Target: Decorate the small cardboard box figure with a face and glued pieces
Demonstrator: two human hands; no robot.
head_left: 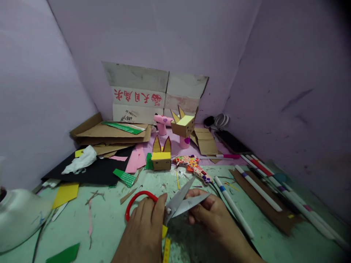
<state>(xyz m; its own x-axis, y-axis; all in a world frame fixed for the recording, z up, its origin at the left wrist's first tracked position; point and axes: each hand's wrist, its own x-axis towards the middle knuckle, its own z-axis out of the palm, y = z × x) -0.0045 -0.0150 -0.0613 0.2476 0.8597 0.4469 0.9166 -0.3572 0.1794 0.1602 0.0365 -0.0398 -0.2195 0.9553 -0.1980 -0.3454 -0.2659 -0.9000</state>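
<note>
My left hand [144, 228] is closed round the red handles of a pair of scissors [175, 204], whose blades stand apart. My right hand [214, 215] pinches the edge of something beside the blades; what it holds is hidden behind the steel. A yellow paper strip [166, 243] hangs just below the blades between my hands. Beyond them a small cardboard box figure with a yellow top and pointed ears [161, 157] stands on the green table [109, 219].
A patterned glue gun [193, 166] lies behind the scissors. Several white markers [257, 188] rest on brown card at the right. Cardboard sheets [112, 133], black paper [95, 170], pink and yellow scraps lie left. A second box figure [183, 126], a phone [231, 142] and an open carton [153, 95] sit behind.
</note>
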